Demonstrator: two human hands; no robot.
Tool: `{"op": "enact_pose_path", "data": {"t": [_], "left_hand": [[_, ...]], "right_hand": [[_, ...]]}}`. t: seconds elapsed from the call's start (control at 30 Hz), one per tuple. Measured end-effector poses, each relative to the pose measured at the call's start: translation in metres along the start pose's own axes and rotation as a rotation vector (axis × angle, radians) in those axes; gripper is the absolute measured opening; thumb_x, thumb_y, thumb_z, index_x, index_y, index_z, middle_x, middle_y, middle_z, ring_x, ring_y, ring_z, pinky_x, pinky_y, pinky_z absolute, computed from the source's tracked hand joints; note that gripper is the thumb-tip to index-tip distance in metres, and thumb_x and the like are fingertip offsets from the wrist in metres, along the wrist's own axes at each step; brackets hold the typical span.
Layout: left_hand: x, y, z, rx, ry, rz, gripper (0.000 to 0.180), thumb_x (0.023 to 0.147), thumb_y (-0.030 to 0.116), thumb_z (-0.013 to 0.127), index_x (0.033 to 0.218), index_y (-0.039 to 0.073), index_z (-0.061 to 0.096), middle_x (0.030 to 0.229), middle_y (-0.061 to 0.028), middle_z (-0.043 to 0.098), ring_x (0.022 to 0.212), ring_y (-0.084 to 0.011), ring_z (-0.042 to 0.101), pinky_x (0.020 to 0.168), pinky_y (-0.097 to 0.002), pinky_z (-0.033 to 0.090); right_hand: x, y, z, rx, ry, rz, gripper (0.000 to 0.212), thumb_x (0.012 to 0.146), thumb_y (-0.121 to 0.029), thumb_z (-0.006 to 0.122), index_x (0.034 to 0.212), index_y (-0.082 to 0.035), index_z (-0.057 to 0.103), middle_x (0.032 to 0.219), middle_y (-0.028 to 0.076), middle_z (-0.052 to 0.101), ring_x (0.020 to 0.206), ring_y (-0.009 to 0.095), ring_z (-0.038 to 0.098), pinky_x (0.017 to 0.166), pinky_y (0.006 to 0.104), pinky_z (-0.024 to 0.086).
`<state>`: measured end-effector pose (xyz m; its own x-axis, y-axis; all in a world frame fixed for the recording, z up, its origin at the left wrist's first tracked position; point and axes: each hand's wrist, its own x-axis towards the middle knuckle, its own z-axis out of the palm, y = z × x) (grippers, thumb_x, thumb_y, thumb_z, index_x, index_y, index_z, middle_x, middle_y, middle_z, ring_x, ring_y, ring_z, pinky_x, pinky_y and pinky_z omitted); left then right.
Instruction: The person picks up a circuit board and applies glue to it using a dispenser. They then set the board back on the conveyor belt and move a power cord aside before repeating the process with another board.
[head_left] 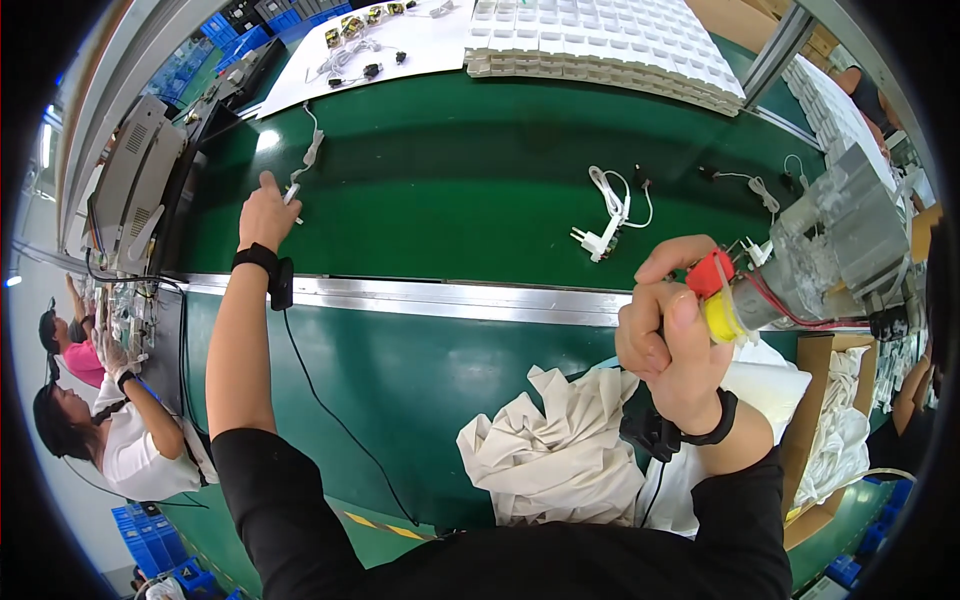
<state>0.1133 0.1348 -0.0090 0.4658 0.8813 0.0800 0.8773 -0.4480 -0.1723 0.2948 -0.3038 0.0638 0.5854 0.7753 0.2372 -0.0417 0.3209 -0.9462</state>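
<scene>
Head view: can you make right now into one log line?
left hand: at white cord | right hand: at grey device, red end | plug: on green surface | cloth: crumpled

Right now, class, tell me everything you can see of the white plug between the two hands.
The plug is white and plastic-looking, with two prongs pointing left. Its white cable extends beyond it in a loose bundle and ends in a dark connector. It lies on the green surface, apart from the right hand.
</scene>
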Motion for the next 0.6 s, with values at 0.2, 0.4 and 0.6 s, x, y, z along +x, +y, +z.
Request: {"op": "enact_pose_path", "data": {"t": [0.2, 0.4, 0.6], "left_hand": [[-0.013, 0.008, -0.022, -0.486, 0.015, 0.259, 0.027, 0.079, 0.025, 0.059, 0.098, 0.004, 0.058, 0.088, -0.0164, 0.065, 0.088, -0.0347, 0.062, 0.081, -0.0425, 0.048], [-0.041, 0.039, -0.05, -0.412, -0.081, 0.472, 0.03, 0.081, 0.024, 0.058, 0.102, 0.003, 0.055, 0.088, -0.0176, 0.065, 0.087, -0.0355, 0.062, 0.078, -0.0423, 0.048], [-0.012, -0.004, -0.049, -0.029, 0.065, 0.275, 0.042, 0.082, 0.029, 0.062, 0.111, 0.002, 0.049, 0.088, -0.0184, 0.064, 0.076, -0.0329, 0.063, 0.067, -0.0385, 0.052]], "right_hand": [[-0.006, -0.007, 0.001, 0.026, -0.002, 0.008, 0.038, 0.093, -0.039, 0.048, 0.103, -0.005, 0.036, 0.049, -0.002, 0.031, 0.037, 0.004, 0.027, 0.035, 0.0212, 0.022], [-0.013, -0.013, -0.003, 0.029, -0.002, 0.006, 0.037, 0.093, -0.038, 0.049, 0.103, -0.004, 0.037, 0.049, -0.003, 0.032, 0.037, 0.004, 0.027, 0.036, 0.0212, 0.022], [-0.015, -0.021, -0.003, 0.068, -0.018, 0.024, 0.035, 0.093, -0.036, 0.05, 0.102, -0.003, 0.039, 0.05, -0.003, 0.033, 0.037, 0.004, 0.027, 0.036, 0.0207, 0.022]]}}
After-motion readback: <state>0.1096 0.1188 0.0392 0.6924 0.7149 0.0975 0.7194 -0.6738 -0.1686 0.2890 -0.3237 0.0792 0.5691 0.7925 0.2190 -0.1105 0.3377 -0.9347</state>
